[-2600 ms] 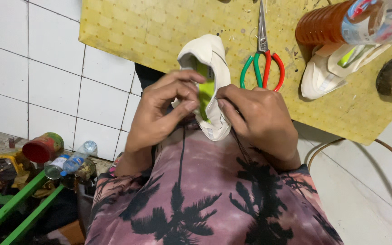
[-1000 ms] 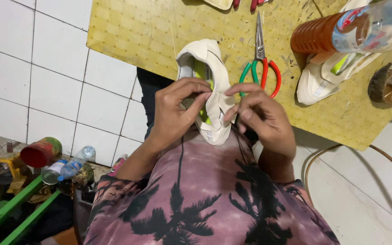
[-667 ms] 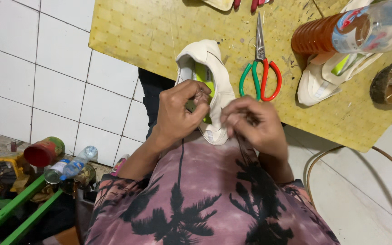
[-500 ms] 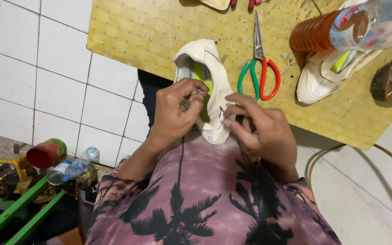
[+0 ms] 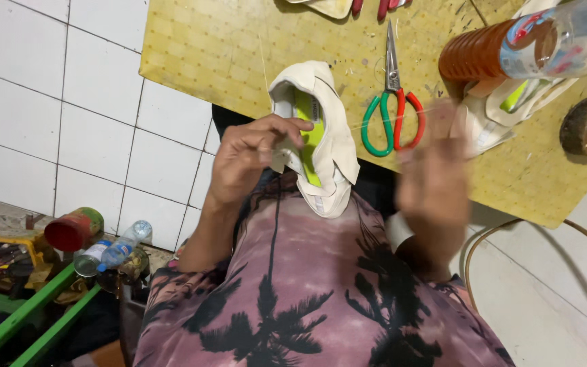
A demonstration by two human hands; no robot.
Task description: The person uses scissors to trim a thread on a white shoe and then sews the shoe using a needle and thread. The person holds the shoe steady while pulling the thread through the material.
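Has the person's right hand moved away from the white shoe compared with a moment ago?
Yes. The right hand, blurred by motion, has swung out from the white shoe with the green insole to below the green and red handled scissors.

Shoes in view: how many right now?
2. A cream shoe with a green insole is held at its side by the left hand, heel against the person's chest. A second cream shoe lies on the yellow table, partly hidden under a bottle.

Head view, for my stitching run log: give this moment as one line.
left hand: grips white shoe | right hand: raised, blurred, apart from shoe | thread: taut between | scissors: on yellow table
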